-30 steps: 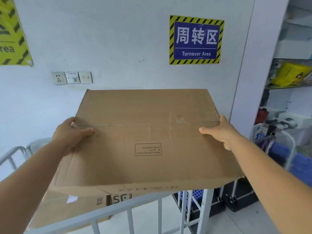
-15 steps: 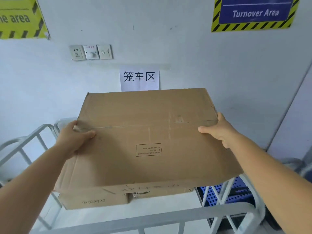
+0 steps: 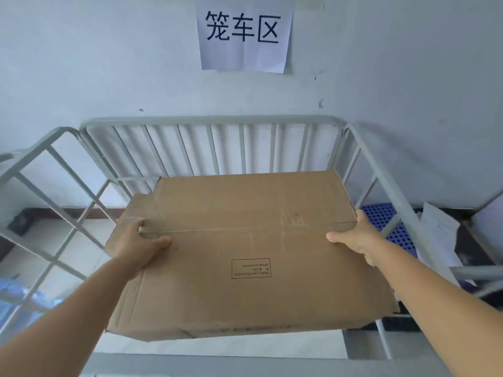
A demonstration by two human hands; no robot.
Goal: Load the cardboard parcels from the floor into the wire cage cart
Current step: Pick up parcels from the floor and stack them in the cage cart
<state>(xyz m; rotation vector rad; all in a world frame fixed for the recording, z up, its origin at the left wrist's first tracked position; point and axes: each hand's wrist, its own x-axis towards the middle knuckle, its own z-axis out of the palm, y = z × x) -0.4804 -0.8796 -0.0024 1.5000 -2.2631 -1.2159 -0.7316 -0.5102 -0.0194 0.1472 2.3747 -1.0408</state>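
Note:
A large flat cardboard parcel [image 3: 245, 257] with a taped seam and a small printed box sits between my hands, inside the frame of the grey wire cage cart [image 3: 212, 123]. My left hand [image 3: 137, 244] grips its left edge, thumb on top. On the opposite edge my right hand [image 3: 353, 238] holds on the same way. The parcel's far edge lies close to the cart's back rail, and its near edge hangs over the pale cart floor [image 3: 217, 346]. What is under the parcel is hidden.
The cart stands against a white wall with a paper sign [image 3: 243, 34]. Its side rails run left [image 3: 40, 191] and right [image 3: 394, 197]. A blue perforated crate [image 3: 386, 221] and white papers [image 3: 441, 235] lie beyond the right rail.
The view has tilted down and the parcel has gone lower, from above the cart's near rail to inside the cage frame. Both hands keep the same grip.

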